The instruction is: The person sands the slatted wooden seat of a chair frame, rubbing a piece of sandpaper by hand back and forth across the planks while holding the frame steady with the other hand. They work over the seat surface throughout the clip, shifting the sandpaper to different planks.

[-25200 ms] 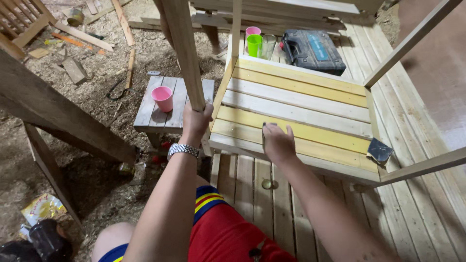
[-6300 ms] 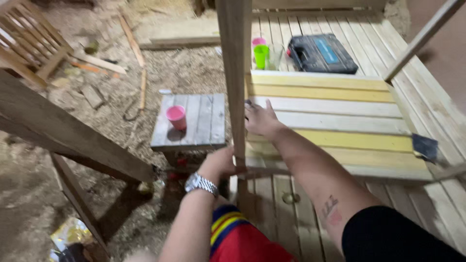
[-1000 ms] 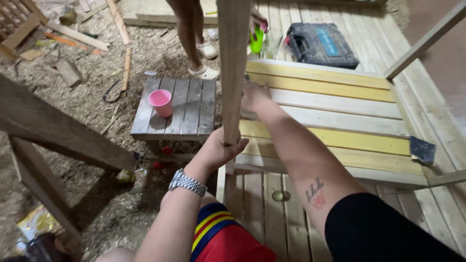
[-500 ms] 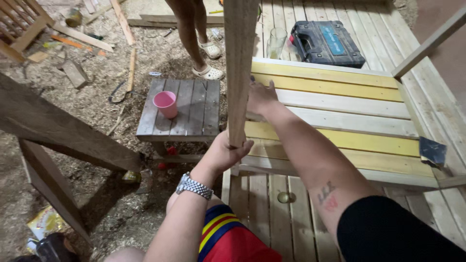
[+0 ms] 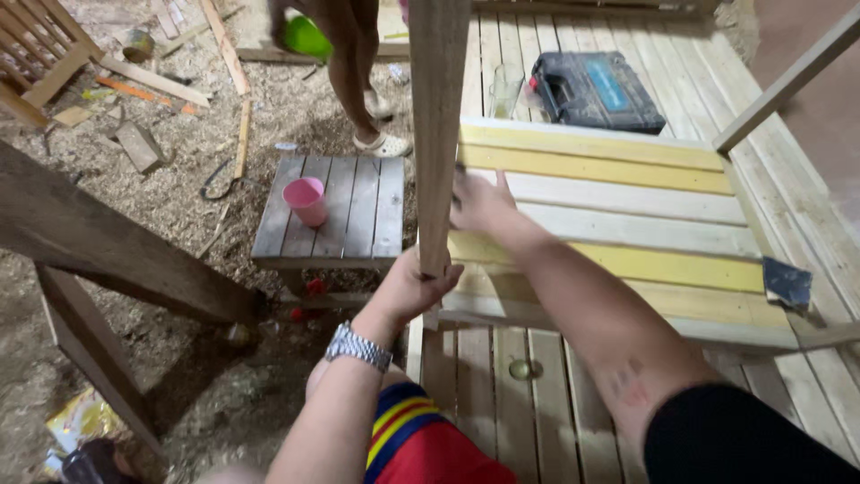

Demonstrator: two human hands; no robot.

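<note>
We see the left hand [image 5: 414, 285] wrapped tight around the lower end of an upright wooden post [image 5: 436, 134], right at the front edge of the yellow-and-white slatted bench seat [image 5: 627, 224]. The right hand [image 5: 479, 199] lies spread flat on the slats, touching the post's side. Just left stands a small grey desk [image 5: 358, 215] carrying a pink cup [image 5: 306, 200]; another person's legs [image 5: 358, 72] stand behind it

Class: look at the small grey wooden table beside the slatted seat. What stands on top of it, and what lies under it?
On the small grey table stands one pink cup, upright near its left side. Under it, small red items show on the sawdust floor; the tabletop covers the rest, so nothing more can be told.
</note>
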